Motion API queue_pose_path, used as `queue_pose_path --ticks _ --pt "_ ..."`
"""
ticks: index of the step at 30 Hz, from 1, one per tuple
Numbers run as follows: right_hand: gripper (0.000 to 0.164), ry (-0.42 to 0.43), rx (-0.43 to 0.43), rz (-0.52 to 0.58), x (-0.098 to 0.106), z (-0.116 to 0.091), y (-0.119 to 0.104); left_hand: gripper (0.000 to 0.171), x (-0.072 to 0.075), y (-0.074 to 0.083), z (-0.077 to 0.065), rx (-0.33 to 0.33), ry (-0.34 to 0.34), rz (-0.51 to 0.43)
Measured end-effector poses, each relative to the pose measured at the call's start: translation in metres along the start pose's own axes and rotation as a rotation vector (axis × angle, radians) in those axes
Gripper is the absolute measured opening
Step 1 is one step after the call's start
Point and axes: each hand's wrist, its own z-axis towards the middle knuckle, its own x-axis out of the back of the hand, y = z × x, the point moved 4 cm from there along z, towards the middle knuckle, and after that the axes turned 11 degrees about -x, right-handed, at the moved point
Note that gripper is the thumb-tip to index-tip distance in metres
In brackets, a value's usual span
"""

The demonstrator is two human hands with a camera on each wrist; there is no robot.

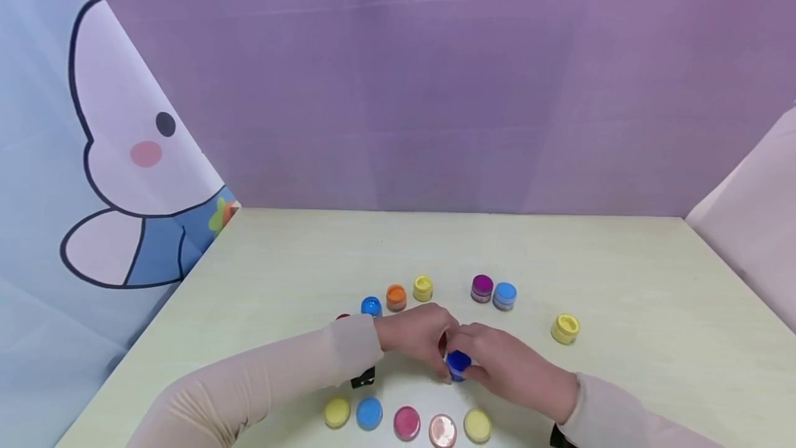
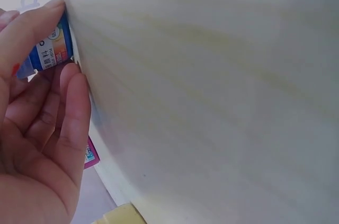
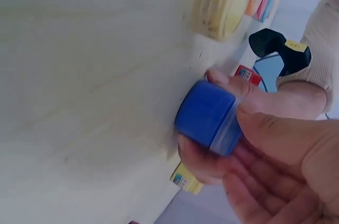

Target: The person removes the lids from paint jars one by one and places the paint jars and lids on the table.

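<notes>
A small blue tub (image 1: 459, 363) stands between both hands, low over the table near the front. My left hand (image 1: 419, 337) comes in from the left and grips it with thumb and fingers on its far and left side. From the right, my right hand (image 1: 513, 368) pinches the same tub. In the right wrist view, the tub (image 3: 206, 113) shows a solid blue part toward the table and a clear ridged band by the right thumb (image 3: 270, 134). A printed label faces the left palm on the tub (image 2: 58, 46) in the left wrist view.
Along the front lie several round lid-like discs, among them a light blue one (image 1: 370, 413) and a pink one (image 1: 407, 424). Behind the hands stand blue (image 1: 371, 306), orange (image 1: 396, 297), yellow (image 1: 423, 287), purple (image 1: 481, 287) and light blue (image 1: 505, 296) tubs. Another yellow tub (image 1: 565, 328) stands right.
</notes>
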Motion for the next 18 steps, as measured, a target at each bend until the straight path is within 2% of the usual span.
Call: queue_pose_path --ticks 3,5,10,15,18 --pt "0.030 -0.002 0.051 0.021 0.0002 -0.0019 0.0007 0.029 0.0004 0.0005 0.0001 -0.004 0.000 -0.007" --pt "0.029 0.000 0.053 0.038 -0.0003 -0.0020 0.0015 0.029 0.0005 0.0006 0.0002 -0.007 0.000 -0.008" --pt "0.020 0.040 -0.053 0.058 -0.0009 -0.0008 0.0034 0.028 0.0003 0.0002 0.0002 -0.025 0.002 0.011" --pt "0.027 0.064 -0.187 0.004 -0.0019 -0.0002 0.0063 0.032 -0.0004 -0.0002 0.0003 -0.058 -0.002 0.016" --pt "0.025 0.049 -0.204 -0.007 -0.0030 0.0005 0.0068 0.031 -0.0007 -0.0004 0.0010 -0.060 -0.003 0.017"
